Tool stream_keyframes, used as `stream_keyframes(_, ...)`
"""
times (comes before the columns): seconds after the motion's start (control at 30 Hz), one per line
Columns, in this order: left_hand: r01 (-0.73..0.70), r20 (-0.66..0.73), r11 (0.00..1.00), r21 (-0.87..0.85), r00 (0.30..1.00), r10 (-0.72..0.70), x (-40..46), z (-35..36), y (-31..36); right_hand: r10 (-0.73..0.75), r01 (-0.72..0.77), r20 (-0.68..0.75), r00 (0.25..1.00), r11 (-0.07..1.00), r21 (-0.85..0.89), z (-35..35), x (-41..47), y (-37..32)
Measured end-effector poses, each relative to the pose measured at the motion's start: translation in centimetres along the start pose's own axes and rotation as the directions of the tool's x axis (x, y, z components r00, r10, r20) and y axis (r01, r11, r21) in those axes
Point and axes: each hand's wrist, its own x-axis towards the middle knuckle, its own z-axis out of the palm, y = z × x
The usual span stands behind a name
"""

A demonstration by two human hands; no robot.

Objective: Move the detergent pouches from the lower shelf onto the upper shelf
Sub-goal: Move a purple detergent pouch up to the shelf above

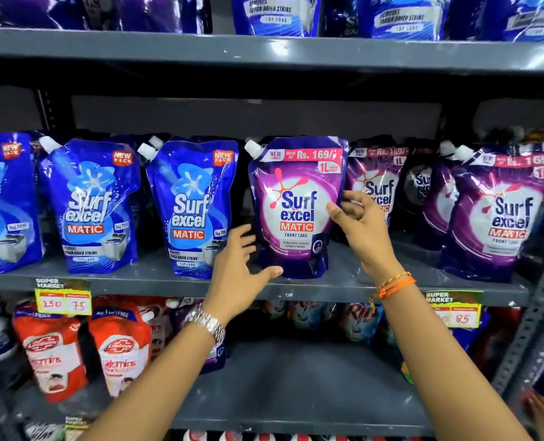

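Two bare hands work at one purple pouch (296,208), a Surf Excel Matic front-load pack that stands upright on the grey middle shelf (156,275), its white spout at the top left corner. The left hand (238,268), with a metal watch (207,323) on the wrist, sits at the lower left of that pouch; its fingers are spread, the thumb reaches along the pouch's bottom edge, and whether the palm presses the pack I cannot tell. The right hand (361,227), an orange thread band (394,284) on its wrist, is at the pouch's right edge with thumb and fingertips pinched lightly on the side seam.

Left of the purple pouch stand blue pouches (191,205) of the same brand, upright and just beside one another. To its right stand more purple pouches (493,214), some leaning. Below the purple pouch, the lower shelf (296,386) lies bare in its middle, with red Lifebuoy refill packs (118,348) at its left. Yellow price tags (63,301) hang from the middle shelf's front lip. Above the purple pouch, on the top shelf (264,50), sit further blue packs (273,14).
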Motion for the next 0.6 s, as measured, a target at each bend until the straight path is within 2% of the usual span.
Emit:
stream_keyframes(0.13, -0.093, -0.065, 0.995, -0.030, 0.994, 0.091, -6.3, 0.2, -2.9, -0.127, 0.127, -0.243, 0.962, 0.992, -0.014, -0.5, -5.3, 0.7)
stream_keyframes(0.27, 0.050, -0.029, 0.999, 0.013, 0.998, -0.050, -10.7, 0.5, -10.2, -0.263, 0.305, -0.516, 0.816, 0.952, -0.002, 1.2, -12.0, 3.9)
stream_keyframes(0.33, 0.136, -0.029, 0.989, 0.052, 0.990, -0.135, -11.4, 0.0, -14.1, -0.238, 0.290, -0.561, 0.793, 0.957, 0.004, 2.8, -14.1, 6.6)
stream_keyframes(0.43, 0.284, -0.040, 0.955, 0.091, 0.959, -0.281, -11.7, -1.0, -20.0, -0.095, 0.131, -0.472, 0.876, 0.990, 0.044, 6.4, -15.5, 11.9)
stream_keyframes(0.53, 0.371, -0.020, 0.917, 0.146, 0.928, -0.372, -10.6, -1.6, -24.3, 0.093, -0.078, -0.256, 0.962, 0.995, 0.068, 10.7, -14.8, 16.6)
stream_keyframes(0.6, 0.421, -0.019, 0.891, 0.167, 0.905, -0.424, -9.4, -2.2, -27.0, 0.210, -0.211, -0.109, 0.972, 0.977, -0.004, 14.1, -13.9, 19.9)
